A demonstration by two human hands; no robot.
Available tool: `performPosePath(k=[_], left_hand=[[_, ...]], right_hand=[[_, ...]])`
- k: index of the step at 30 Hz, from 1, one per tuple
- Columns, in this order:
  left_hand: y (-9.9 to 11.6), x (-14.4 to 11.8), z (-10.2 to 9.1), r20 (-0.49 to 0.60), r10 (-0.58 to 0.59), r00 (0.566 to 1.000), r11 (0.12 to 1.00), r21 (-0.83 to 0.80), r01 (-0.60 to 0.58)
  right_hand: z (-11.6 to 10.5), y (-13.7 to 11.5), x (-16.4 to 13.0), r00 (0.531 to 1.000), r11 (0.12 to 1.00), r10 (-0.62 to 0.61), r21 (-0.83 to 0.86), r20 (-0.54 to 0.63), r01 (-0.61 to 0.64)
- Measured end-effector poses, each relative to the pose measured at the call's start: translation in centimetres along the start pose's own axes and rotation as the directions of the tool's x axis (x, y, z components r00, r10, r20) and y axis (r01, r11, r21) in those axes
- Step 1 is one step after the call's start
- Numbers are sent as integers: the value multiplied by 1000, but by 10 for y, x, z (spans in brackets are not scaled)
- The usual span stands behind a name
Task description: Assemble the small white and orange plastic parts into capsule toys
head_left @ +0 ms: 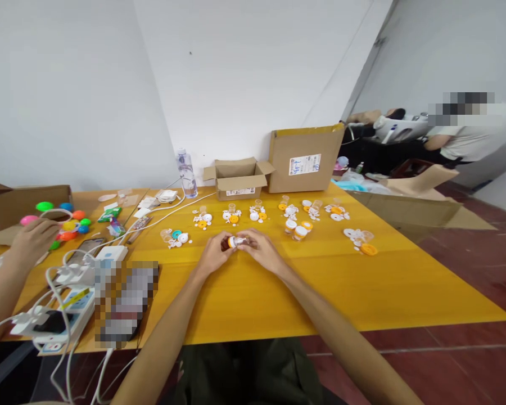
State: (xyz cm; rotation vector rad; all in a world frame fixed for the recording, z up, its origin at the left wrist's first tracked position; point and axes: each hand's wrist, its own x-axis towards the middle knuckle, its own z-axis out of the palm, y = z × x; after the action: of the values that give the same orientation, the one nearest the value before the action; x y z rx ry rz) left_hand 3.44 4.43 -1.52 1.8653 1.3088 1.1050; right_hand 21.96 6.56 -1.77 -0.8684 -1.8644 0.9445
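My left hand [213, 252] and my right hand [261, 248] meet over the middle of the yellow table [278, 298]. Together they grip a small clear bottle with an orange cap [235, 242], held sideways between the fingertips. Just beyond my hands lie several groups of small parts: orange caps, white discs and clear little bottles [297, 228], spread in a row across the table. A teal disc [176, 234] lies among the parts at the left.
Two open cardboard boxes [238, 179] [306, 158] and a water bottle [186, 174] stand at the table's far edge. Another person's hand [34, 241] rests at the left near coloured balls [69, 226], cables and a power strip [67, 315]. A person sits at the far right.
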Motion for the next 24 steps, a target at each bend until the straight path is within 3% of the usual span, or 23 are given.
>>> performPosePath(k=[8, 18, 24], left_hand=[[-3, -1, -1, 34, 12, 999, 998, -55, -10], [-8, -2, 0, 34, -2, 999, 995, -95, 6], [-10, -2, -3, 57, 26, 998, 999, -46, -23]], right_hand=[[9, 3, -1, 998, 1000, 6, 19, -58, -5], [6, 6, -3, 1000, 999, 1, 49, 10, -1], [5, 4, -2, 1000, 1000, -25, -10, -15, 25]])
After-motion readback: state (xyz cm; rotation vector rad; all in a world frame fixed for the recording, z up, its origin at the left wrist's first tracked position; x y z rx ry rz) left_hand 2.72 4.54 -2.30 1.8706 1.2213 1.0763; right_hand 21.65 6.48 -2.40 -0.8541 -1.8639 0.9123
